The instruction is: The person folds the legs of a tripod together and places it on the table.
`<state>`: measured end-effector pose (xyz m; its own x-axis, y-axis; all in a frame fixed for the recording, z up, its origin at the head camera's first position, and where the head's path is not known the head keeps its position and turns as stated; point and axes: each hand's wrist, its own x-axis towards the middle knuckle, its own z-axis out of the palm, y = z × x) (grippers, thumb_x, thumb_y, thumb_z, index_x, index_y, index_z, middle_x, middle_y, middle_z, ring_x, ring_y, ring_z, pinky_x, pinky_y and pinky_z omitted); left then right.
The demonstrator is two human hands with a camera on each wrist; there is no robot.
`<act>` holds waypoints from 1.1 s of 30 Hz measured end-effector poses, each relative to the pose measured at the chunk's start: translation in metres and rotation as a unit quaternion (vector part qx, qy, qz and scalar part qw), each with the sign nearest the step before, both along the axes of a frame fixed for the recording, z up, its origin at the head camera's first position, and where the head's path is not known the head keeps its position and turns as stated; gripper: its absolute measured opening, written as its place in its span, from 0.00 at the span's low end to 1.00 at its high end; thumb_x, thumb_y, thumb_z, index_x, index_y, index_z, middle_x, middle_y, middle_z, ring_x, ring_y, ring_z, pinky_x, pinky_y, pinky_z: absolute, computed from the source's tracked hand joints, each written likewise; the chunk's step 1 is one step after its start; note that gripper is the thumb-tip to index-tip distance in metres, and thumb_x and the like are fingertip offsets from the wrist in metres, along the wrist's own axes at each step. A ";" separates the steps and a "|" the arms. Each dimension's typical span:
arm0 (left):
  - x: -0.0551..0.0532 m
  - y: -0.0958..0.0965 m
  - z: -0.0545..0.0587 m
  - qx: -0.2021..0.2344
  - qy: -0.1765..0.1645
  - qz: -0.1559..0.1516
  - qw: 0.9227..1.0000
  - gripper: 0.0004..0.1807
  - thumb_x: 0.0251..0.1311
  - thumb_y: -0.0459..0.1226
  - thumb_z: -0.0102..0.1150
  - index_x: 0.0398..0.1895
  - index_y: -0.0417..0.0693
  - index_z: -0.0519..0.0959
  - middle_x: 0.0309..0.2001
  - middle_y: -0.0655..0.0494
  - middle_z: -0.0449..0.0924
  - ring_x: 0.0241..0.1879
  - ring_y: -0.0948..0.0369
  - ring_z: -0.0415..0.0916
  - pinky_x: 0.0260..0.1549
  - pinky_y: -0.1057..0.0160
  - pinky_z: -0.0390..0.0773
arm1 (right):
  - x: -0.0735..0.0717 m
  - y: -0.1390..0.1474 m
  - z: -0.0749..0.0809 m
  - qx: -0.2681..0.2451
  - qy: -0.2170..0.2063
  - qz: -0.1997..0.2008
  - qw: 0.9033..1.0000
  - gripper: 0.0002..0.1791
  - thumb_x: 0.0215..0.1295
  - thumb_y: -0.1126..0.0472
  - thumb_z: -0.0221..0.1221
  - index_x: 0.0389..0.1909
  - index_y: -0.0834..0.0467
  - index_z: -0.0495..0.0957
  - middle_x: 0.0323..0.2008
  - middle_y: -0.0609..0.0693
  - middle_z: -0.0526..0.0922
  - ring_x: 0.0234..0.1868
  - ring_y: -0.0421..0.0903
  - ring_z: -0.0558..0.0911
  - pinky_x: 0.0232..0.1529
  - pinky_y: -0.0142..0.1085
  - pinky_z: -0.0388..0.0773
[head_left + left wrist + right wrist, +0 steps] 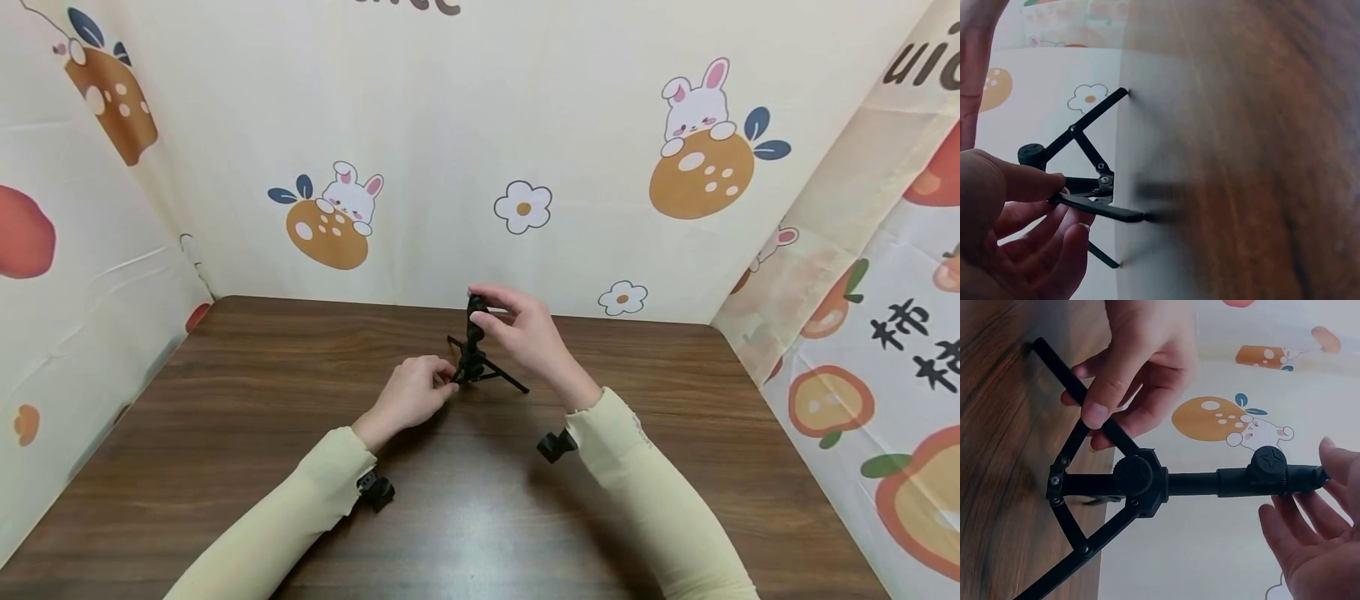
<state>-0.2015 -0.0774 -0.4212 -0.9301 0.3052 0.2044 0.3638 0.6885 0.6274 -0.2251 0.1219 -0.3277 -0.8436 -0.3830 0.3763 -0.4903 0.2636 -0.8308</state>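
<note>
A small black tripod (472, 360) stands upright near the back of the table, its legs spread. My left hand (411, 392) pinches one leg (1116, 212) between thumb and fingertips. Around the top of the centre column (1244, 482) my right hand (531, 337) curls its thumb and fingers. Round knobs show in the right wrist view: a lower knob (1133, 475) at the leg joint and an upper knob (1269, 463) on the column. Short braces join the legs to the column's lower end.
The dark wood table (480, 500) ends at a hanging cloth (442, 242) printed with rabbits, fruit and flowers, just behind the tripod. More printed cloth hangs on the left and right sides. A small black camera (377, 490) is strapped at the left wrist, another camera (557, 446) at the right.
</note>
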 end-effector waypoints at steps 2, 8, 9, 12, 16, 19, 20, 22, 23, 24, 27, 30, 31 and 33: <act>0.000 0.000 0.000 -0.004 0.008 0.002 1.000 0.04 0.59 0.35 0.68 0.36 0.47 0.86 0.33 0.59 0.83 0.31 0.65 0.79 0.33 0.59 0.79 | -0.001 -0.001 0.000 -0.009 -0.006 -0.001 1.000 0.21 0.67 0.65 0.63 0.61 0.60 0.78 0.58 0.54 0.81 0.58 0.47 0.79 0.55 0.37 0.76; 0.001 -0.001 -0.001 -0.003 0.023 0.015 1.000 0.03 0.61 0.37 0.67 0.35 0.48 0.86 0.33 0.58 0.83 0.31 0.63 0.79 0.32 0.58 0.79 | -0.005 0.000 -0.004 -0.025 0.008 -0.001 1.000 0.21 0.63 0.64 0.68 0.57 0.58 0.81 0.53 0.52 0.83 0.54 0.46 0.81 0.51 0.36 0.78; 0.001 -0.001 0.000 -0.004 0.024 0.017 1.000 0.03 0.62 0.37 0.67 0.35 0.48 0.86 0.33 0.58 0.83 0.30 0.63 0.79 0.32 0.58 0.79 | -0.005 0.000 -0.004 -0.027 0.012 -0.002 1.000 0.21 0.62 0.64 0.68 0.57 0.58 0.81 0.52 0.52 0.83 0.53 0.45 0.81 0.51 0.37 0.79; 0.001 0.000 -0.001 -0.009 0.032 0.020 0.999 0.02 0.64 0.37 0.66 0.35 0.48 0.85 0.34 0.58 0.82 0.30 0.62 0.78 0.32 0.57 0.78 | -0.005 -0.001 -0.003 -0.035 0.018 -0.003 0.999 0.21 0.60 0.65 0.69 0.56 0.60 0.82 0.51 0.52 0.83 0.52 0.45 0.81 0.51 0.40 0.79; 0.001 0.002 -0.001 -0.015 0.041 0.019 0.999 0.02 0.65 0.35 0.64 0.36 0.46 0.84 0.35 0.56 0.82 0.31 0.61 0.78 0.33 0.56 0.78 | -0.004 -0.002 -0.002 -0.048 0.021 0.000 0.999 0.22 0.58 0.67 0.70 0.55 0.63 0.81 0.50 0.57 0.83 0.51 0.46 0.82 0.51 0.39 0.79; 0.003 0.004 -0.001 -0.015 0.047 0.022 0.999 0.02 0.66 0.34 0.63 0.37 0.44 0.83 0.36 0.55 0.82 0.32 0.61 0.79 0.33 0.55 0.78 | -0.003 -0.002 -0.002 -0.050 0.022 0.000 0.998 0.22 0.58 0.68 0.70 0.54 0.64 0.82 0.50 0.59 0.82 0.51 0.48 0.82 0.50 0.37 0.79; 0.003 0.004 -0.001 -0.015 0.049 0.023 0.998 0.02 0.66 0.33 0.63 0.37 0.43 0.83 0.36 0.55 0.82 0.32 0.60 0.79 0.33 0.55 0.78 | -0.002 -0.002 -0.001 -0.050 0.022 -0.001 0.998 0.22 0.58 0.68 0.70 0.54 0.64 0.82 0.50 0.59 0.82 0.51 0.48 0.82 0.50 0.37 0.79; 0.004 0.006 -0.001 -0.011 0.054 0.026 0.998 0.02 0.66 0.33 0.63 0.37 0.43 0.83 0.37 0.54 0.83 0.32 0.60 0.79 0.32 0.54 0.78 | -0.002 -0.002 0.000 -0.048 0.023 -0.002 0.999 0.21 0.57 0.68 0.71 0.53 0.63 0.82 0.49 0.57 0.83 0.50 0.47 0.82 0.49 0.36 0.79; 0.004 0.006 -0.001 -0.009 0.058 0.028 0.998 0.02 0.65 0.33 0.63 0.37 0.42 0.82 0.37 0.54 0.83 0.32 0.60 0.79 0.32 0.55 0.78 | -0.001 -0.002 0.000 -0.045 0.026 -0.003 0.999 0.21 0.57 0.68 0.71 0.53 0.63 0.82 0.49 0.56 0.83 0.50 0.47 0.82 0.49 0.36 0.80; 0.004 0.007 -0.001 -0.006 0.061 0.029 0.998 0.02 0.66 0.33 0.63 0.37 0.42 0.82 0.36 0.54 0.83 0.32 0.60 0.79 0.32 0.55 0.78 | -0.001 -0.002 0.001 -0.043 0.027 -0.005 0.999 0.21 0.57 0.67 0.71 0.53 0.63 0.83 0.49 0.55 0.83 0.50 0.47 0.82 0.49 0.37 0.80; 0.004 0.009 -0.001 0.007 0.073 0.032 0.997 0.02 0.66 0.33 0.63 0.36 0.42 0.81 0.35 0.55 0.83 0.31 0.61 0.79 0.31 0.55 0.78 | -0.001 -0.001 0.003 -0.037 0.027 -0.012 0.999 0.21 0.57 0.66 0.72 0.52 0.61 0.83 0.48 0.52 0.83 0.49 0.45 0.82 0.49 0.37 0.80; 0.004 0.010 -0.001 0.022 0.079 0.033 0.996 0.03 0.66 0.34 0.63 0.35 0.44 0.81 0.34 0.57 0.82 0.30 0.62 0.78 0.30 0.57 0.77 | -0.002 0.000 0.002 -0.032 0.024 -0.023 0.999 0.20 0.57 0.66 0.72 0.52 0.61 0.83 0.47 0.51 0.84 0.48 0.44 0.82 0.50 0.39 0.80; 0.004 0.011 -0.002 0.028 0.079 0.031 0.996 0.03 0.66 0.34 0.63 0.35 0.44 0.81 0.34 0.57 0.82 0.30 0.62 0.77 0.30 0.57 0.77 | -0.002 0.001 0.002 -0.031 0.023 -0.026 0.999 0.20 0.57 0.66 0.72 0.52 0.60 0.83 0.47 0.51 0.84 0.48 0.44 0.83 0.50 0.39 0.80; 0.003 0.011 -0.002 0.044 0.074 0.027 0.996 0.03 0.67 0.34 0.62 0.35 0.45 0.81 0.35 0.57 0.82 0.30 0.61 0.76 0.31 0.58 0.76 | -0.003 0.002 0.001 -0.032 0.022 -0.030 0.999 0.20 0.57 0.66 0.72 0.52 0.60 0.83 0.46 0.51 0.84 0.48 0.44 0.83 0.50 0.41 0.80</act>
<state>-0.1981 -0.0663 -0.4233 -0.9024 0.2293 0.3648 0.4204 0.6541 0.6288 -0.2277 0.1237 -0.3266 -0.8463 -0.3071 0.4353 -0.5116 0.2406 -0.8249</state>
